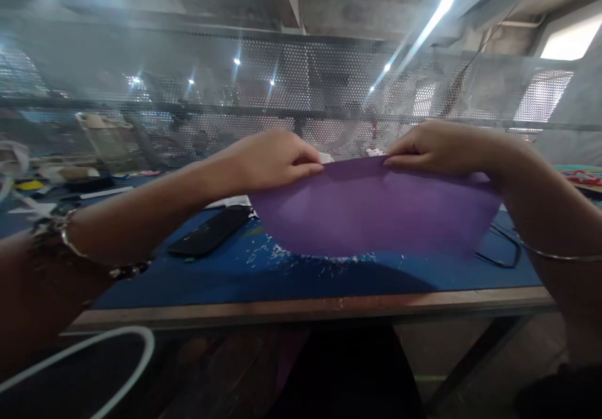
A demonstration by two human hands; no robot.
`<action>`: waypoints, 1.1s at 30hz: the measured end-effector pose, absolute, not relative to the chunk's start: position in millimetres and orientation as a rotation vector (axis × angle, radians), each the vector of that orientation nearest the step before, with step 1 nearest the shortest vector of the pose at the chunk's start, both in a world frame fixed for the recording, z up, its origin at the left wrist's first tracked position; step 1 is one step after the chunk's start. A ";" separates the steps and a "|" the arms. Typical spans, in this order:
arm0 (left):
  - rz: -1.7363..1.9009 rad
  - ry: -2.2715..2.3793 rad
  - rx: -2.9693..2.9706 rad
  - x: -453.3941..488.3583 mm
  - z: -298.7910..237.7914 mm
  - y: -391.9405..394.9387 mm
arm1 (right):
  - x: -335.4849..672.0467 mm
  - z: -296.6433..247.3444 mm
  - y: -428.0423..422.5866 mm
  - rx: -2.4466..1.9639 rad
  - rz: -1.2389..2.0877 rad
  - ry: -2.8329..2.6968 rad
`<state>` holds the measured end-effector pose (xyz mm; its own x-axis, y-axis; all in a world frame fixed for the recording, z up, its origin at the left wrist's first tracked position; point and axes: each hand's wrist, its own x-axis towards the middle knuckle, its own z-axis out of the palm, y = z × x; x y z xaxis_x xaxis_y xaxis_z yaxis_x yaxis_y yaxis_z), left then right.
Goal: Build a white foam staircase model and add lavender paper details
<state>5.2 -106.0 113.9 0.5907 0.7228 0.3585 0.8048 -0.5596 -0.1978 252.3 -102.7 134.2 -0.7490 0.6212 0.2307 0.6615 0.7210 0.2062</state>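
Your left hand (277, 155) and right hand (430, 146), fingers pinched closed, grip the far edge of the thin purple sheet (371, 212) at two points, presumably holding it spread above the blue-topped bench (211, 287).

Dim, hazy room. Slanting tube light (444, 8) glares upper right; window (576, 35) washed out white near right edge. Starry glints across mesh (324, 80). Sheet (371, 206) motion-blurred, dark shadow below it on counter (188, 287). Space underneath nearly black. Background smeared; wide-angle stretch toward edges.
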 end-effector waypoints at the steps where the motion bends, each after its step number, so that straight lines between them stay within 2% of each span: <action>1: -0.359 -1.235 -2.487 2.2 116.7 -101.8 | 255.9 136.1 -101.5 -1.054 -0.340 -2.796; 5: -0.473 -1.182 -2.490 -11.5 123.2 -91.6 | 271.6 138.5 -95.4 -1.130 -0.139 -2.757; 14: -0.580 -0.961 -2.435 -46.8 113.0 -79.6 | 304.1 125.5 -65.3 -1.186 0.089 -2.624; 25: -0.561 -0.923 -2.418 -72.1 112.8 -58.0 | 308.5 117.9 -58.4 -1.109 0.040 -2.601; 33: -0.449 -1.348 -2.491 -80.6 118.7 -61.1 | 313.6 116.5 -56.1 -1.151 -0.002 -2.576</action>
